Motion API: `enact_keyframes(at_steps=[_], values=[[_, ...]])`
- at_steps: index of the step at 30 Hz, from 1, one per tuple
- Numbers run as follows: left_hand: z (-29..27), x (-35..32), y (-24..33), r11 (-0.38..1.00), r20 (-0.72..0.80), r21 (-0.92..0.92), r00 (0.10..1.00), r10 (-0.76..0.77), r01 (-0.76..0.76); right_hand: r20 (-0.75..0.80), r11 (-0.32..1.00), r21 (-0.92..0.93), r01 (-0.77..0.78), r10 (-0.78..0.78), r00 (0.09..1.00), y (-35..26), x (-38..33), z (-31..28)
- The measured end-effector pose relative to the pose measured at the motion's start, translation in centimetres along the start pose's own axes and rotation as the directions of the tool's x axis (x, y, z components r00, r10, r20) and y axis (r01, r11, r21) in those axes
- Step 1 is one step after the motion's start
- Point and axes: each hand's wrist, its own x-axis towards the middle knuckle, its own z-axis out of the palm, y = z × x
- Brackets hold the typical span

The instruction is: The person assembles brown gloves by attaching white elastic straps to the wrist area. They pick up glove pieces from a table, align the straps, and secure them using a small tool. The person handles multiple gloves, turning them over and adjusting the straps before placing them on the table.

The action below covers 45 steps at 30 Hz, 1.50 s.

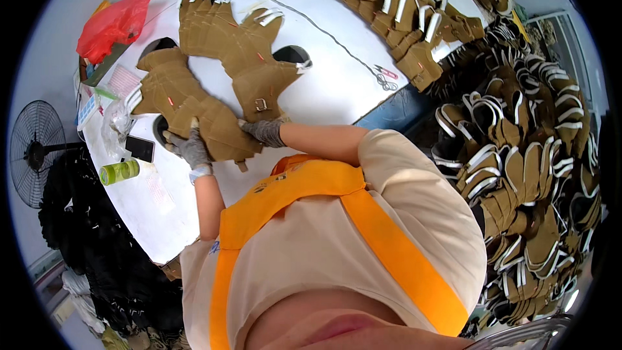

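Overlapping brown shoe uppers (pixel 217 126) with white edging lie in a curved row on the white table in front of me. My left hand (pixel 192 149), in a grey glove, is at the row's near left edge. Its thumb lies on the top pieces and its other fingers spread out to the left. My right hand (pixel 264 133), also gloved, closes on the row's right edge, with some fingers hidden under the pieces. A second row of brown uppers (pixel 249 58) lies just beyond, one piece bearing a metal buckle (pixel 261 104).
Left on the table (pixel 146 220) are a phone (pixel 140 149), a green roll (pixel 119 172), plastic wrap (pixel 116 123) and a red bag (pixel 116 26). A cord (pixel 298 14) runs to small red-handled snips (pixel 387 72). More uppers (pixel 518 175) are heaped right; a fan (pixel 37 152) stands left.
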Motion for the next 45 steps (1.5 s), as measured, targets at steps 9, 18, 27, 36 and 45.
enact_keyframes(at_steps=[9,18,27,36,45], values=[[-1.4,-1.4,0.9,0.993,-0.004,-0.027,0.994,0.111,-0.111,0.01,0.834,-0.536,0.131,-0.15,0.989,10.5,-3.8,-12.2],[5.5,-13.7,15.9,0.844,0.384,-0.435,0.783,0.489,-0.314,-0.241,0.93,-0.305,0.205,-0.284,0.928,17.6,-7.7,-23.3],[16.7,-29.2,27.9,0.918,0.938,-0.343,-0.025,0.345,-0.201,-0.813,0.81,-0.551,-0.201,-0.575,-0.088,14.9,-18.9,-48.2],[22.1,-29.4,30.3,0.957,0.949,-0.284,0.161,0.272,0.055,-0.782,0.753,-0.589,-0.293,-0.44,0.441,13.0,-16.4,-52.9],[24.2,-28.9,30.8,0.956,0.958,-0.287,-0.023,0.286,-0.064,-0.756,0.707,-0.62,-0.342,-0.42,0.503,11.4,-16.5,-52.2]])
